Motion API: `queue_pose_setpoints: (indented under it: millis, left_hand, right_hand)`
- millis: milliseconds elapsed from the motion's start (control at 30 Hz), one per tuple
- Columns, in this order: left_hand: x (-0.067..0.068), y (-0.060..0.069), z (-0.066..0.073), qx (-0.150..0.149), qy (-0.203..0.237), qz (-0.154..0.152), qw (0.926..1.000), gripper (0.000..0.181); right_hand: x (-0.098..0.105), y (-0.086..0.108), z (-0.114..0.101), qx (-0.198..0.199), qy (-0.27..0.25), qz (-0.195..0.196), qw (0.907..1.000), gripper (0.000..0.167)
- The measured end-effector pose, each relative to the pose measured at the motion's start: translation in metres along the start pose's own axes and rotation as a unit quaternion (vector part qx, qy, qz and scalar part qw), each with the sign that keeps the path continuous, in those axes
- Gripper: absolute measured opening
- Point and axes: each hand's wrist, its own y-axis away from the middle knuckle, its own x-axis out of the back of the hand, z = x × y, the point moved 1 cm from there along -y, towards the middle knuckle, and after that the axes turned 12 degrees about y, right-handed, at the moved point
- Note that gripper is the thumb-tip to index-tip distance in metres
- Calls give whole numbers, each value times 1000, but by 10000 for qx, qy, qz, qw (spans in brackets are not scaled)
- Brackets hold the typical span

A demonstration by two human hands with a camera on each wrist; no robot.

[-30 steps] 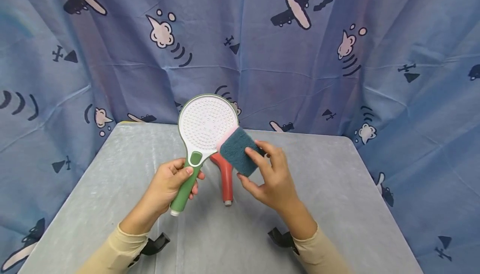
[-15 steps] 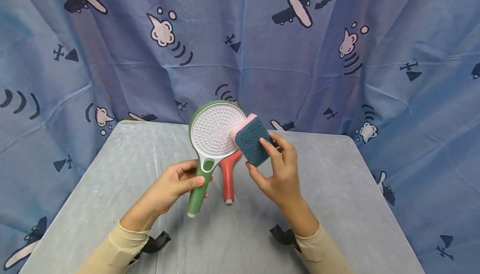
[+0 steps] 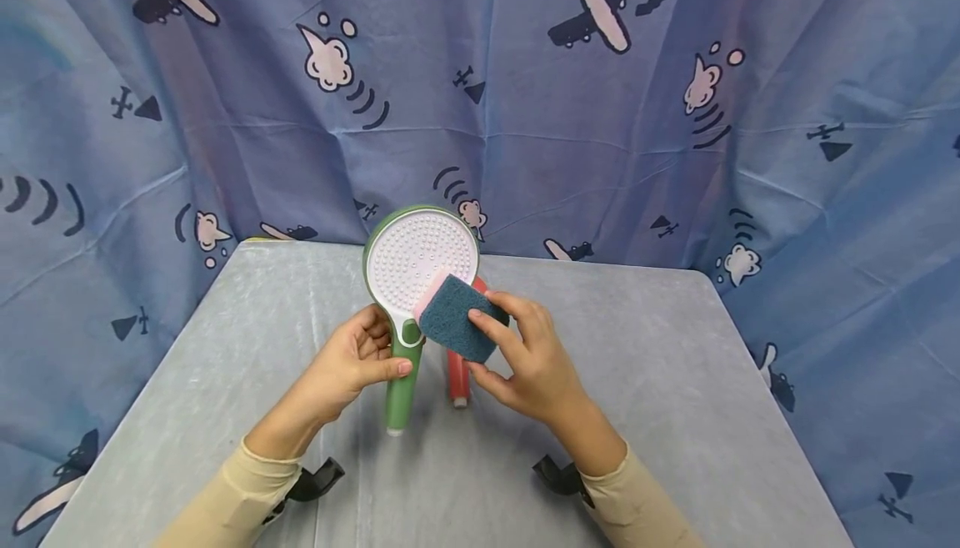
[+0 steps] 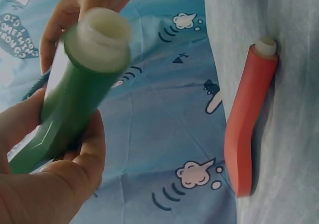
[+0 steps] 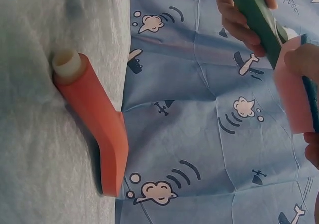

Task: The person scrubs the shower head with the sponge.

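Evidently mid-job, I'd say: the green shower head (image 3: 408, 273) is up off the counter (image 3: 637, 381), w/ the two-tone sponge (image 3: 456, 316) at its lower R side; contact's prob., can't be sure. L hand (image 3: 348, 369) has fingers & thumb wrapped round its grip; R hand (image 3: 534, 364) pinches the sponge, thumb vs. fingers. How much is done, can't tell; neither item's set down yet. Red handle (image 3: 459, 381) lies untouched on the counter, blue curtain (image 3: 525, 114) beyond.

At centre frame, the green shower head (image 3: 422, 252) looks smooth plastic, the sponge (image 3: 456, 319) rough and matt, the red handle (image 3: 458, 381) smooth plastic; above hangs creased cloth curtain (image 3: 525, 114).
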Motion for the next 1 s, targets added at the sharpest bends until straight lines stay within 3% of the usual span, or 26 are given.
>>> queue_pose_setpoints:
  millis: [133, 233, 600, 733, 867, 1000]
  left_hand:
    - [-2, 1, 2, -224, -22, -111, 9997, 97]
    - [-3, 1, 3, -335, -13, -122, 9994, 102]
    - [5, 3, 9, -208, -442, 531, 9974, 59]
    - [7, 2, 14, -249, -551, 504, 9969, 45]
    - [9, 3, 19, -299, -571, 396, 9971, 41]
    - [10, 6, 24, -112, -605, 382, 9974, 42]
  right_hand:
    - [0, -1, 0, 114, -11, 60, 9999, 51]
    - [0, -2, -1, 193, -7, 118, 9997, 49]
    - [-5, -2, -6, 535, 53, -41, 9985, 52]
    - [-6, 0, -5, 449, 103, -59, 9989, 51]
    - [-4, 0, -3, 402, 99, -158, 9990, 54]
    - [-1, -1, -3, 483, 125, -393, 9980, 61]
